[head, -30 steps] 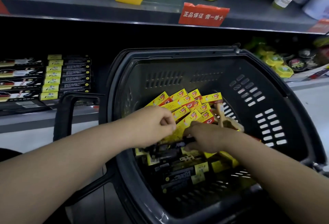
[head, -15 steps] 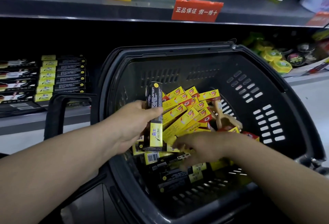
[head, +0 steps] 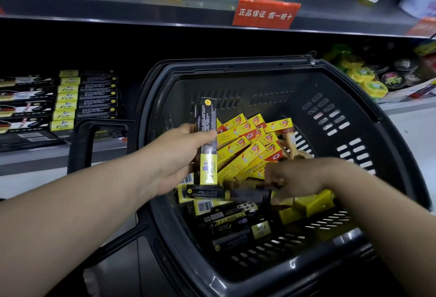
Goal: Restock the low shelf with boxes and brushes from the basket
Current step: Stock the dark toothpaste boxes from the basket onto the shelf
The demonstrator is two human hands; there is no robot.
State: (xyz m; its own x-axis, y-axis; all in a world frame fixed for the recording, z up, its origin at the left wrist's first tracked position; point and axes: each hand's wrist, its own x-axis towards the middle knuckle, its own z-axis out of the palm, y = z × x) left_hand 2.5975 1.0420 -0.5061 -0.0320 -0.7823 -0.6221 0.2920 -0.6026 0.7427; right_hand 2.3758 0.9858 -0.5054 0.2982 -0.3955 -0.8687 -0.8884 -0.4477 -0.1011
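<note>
A dark grey plastic basket (head: 236, 66) fills the middle of the view, tilted towards the viewer, with slotted walls and a looped handle (head: 80, 145) at its left. Behind it, the grey metal low shelf (head: 35, 157) holds neat rows of flat black-and-yellow cartons (head: 87, 96) on the left. The deep space behind them is too dark to make out. An upper shelf (head: 94, 6) carries a red sign (head: 265, 12), and the goods on it are cut off at the top edge. Two bare forearms reach in from below. The left hand (head: 174, 155) grips a long, slim black-and-yellow box (head: 207, 141) upright above the basket, thumb across its front. The right hand (head: 295, 178), low in the basket, curls its fingers round the end of a dark box (head: 247, 192) lying flat, which is too blurred to read. Under the hands lies a loose heap of small glossy yellow-and-red boxes (head: 245, 152), with more black cartons nearer the viewer. A wooden brush (head: 295, 150) pokes out at the heap's right edge, mostly hidden behind the right hand.
</note>
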